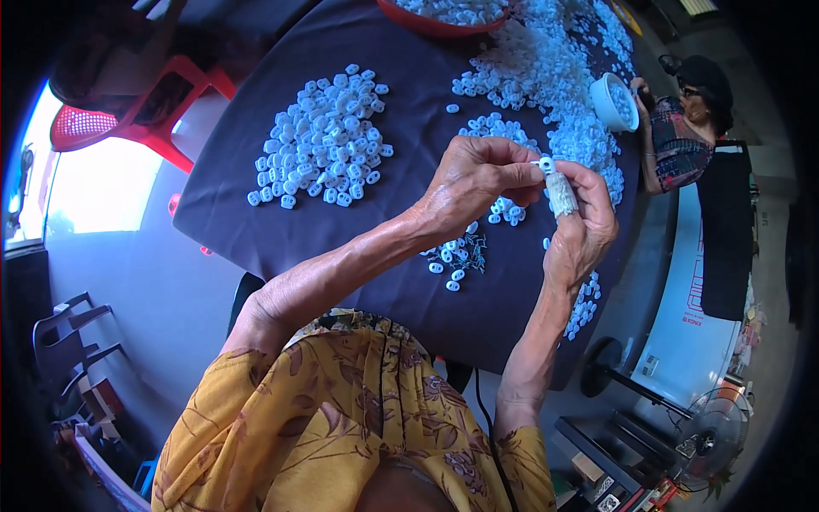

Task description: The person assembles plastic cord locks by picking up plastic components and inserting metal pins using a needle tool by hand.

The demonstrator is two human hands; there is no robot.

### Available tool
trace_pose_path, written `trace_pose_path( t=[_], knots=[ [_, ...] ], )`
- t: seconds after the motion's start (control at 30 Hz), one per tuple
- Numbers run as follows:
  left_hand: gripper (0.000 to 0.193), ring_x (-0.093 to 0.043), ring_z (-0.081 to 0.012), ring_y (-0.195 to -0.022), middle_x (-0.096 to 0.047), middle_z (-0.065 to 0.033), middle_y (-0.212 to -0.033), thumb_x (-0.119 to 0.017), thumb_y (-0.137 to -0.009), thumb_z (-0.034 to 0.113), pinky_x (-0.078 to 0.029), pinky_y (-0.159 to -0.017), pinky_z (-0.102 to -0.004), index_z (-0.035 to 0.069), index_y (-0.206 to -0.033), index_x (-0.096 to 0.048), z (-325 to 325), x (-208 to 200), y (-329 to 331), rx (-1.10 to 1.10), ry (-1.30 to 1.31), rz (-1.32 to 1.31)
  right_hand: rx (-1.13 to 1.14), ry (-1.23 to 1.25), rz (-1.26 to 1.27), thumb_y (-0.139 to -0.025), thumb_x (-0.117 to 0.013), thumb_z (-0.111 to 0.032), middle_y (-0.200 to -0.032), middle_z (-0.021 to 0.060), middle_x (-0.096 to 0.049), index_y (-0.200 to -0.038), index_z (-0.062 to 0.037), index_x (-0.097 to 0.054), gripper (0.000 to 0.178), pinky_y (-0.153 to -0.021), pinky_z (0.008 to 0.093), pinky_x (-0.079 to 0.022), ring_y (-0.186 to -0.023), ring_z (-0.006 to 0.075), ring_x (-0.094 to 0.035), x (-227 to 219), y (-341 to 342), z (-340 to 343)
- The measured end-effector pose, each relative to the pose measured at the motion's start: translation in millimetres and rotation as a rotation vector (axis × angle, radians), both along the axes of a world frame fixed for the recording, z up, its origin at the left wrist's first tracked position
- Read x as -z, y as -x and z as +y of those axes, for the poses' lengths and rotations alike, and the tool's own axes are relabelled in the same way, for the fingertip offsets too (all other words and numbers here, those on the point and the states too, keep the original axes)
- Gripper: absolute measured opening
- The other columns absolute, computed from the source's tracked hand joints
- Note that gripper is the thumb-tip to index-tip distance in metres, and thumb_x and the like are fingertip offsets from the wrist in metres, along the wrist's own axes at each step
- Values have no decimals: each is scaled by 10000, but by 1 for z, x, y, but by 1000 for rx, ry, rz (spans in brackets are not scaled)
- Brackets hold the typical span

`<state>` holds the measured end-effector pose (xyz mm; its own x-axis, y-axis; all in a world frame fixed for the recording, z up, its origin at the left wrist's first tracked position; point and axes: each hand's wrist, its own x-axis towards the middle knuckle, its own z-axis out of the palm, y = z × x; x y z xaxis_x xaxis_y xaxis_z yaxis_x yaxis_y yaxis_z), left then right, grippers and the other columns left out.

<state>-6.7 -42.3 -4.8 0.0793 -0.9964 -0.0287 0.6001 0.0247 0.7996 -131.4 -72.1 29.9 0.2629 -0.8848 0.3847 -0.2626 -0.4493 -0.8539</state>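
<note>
Above the dark table, my two hands meet around a small white oval plastic piece with two holes (547, 165). My left hand (473, 175) reaches across, thumb and forefinger pinched at the piece's left side. My right hand (584, 230) is closed on it from the right; its thumb carries a whitish wrap (561, 194). Just below the hands lies a little heap of thin dark bits (465, 254), with several white pieces among them. To the left sits a loose pile of similar white pieces (324, 141). More pieces (499, 128) lie beyond my hands, partly hidden by them.
A large spread of white pieces (546, 68) covers the far right of the tablecloth (409, 94). A red basin (444, 26) stands at the far edge. On the right, another person (682, 128) is beside a white bowl (614, 102). A red chair (128, 119) stands left.
</note>
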Motion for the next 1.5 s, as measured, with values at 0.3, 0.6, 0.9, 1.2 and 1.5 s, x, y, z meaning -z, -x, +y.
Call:
trace_pose_path(
  t=[0.3,0.6,0.9,1.2,1.5],
  knots=[
    [230,-612,-145,-691,-615,-96,-779,-601,-800,171,-511,-668,-263,-30,-911,-595,-1,4,-2,45,-38,31,-14,-16,-2,-753,-527,24,-842,46,-607,-899,-14,-588,163,-686,241,-465,-778,128,-575,10,4,-5],
    [168,-602,-157,-672,-617,-102,-759,-590,-806,153,-506,-666,-288,-9,-850,-597,-6,16,-3,93,-118,143,-47,-53,145,-747,-556,-7,-867,67,-597,-969,5,-561,223,-708,259,-446,-793,132,-561,14,2,-3],
    [155,-570,-135,-730,-602,-66,-827,-568,-817,141,-468,-713,-276,3,-883,-590,-3,15,-2,115,-180,203,-15,422,581,-679,-563,0,-928,132,-579,-1029,-26,-539,352,-731,346,-464,-854,279,-576,18,-1,-5],
    [213,-575,-143,-705,-594,-66,-810,-568,-824,196,-483,-689,-288,-6,-888,-594,-5,21,-7,138,-185,192,-40,320,438,-681,-549,6,-887,127,-571,-1004,-10,-547,323,-691,344,-474,-814,284,-575,17,2,-5],
    [224,-573,-117,-632,-629,-78,-749,-626,-784,225,-474,-599,-260,10,-846,-642,-10,18,-6,110,-74,-45,-73,347,435,-653,-513,41,-904,118,-586,-1023,-35,-557,380,-752,340,-459,-857,266,-576,25,3,-7]
  ],
)
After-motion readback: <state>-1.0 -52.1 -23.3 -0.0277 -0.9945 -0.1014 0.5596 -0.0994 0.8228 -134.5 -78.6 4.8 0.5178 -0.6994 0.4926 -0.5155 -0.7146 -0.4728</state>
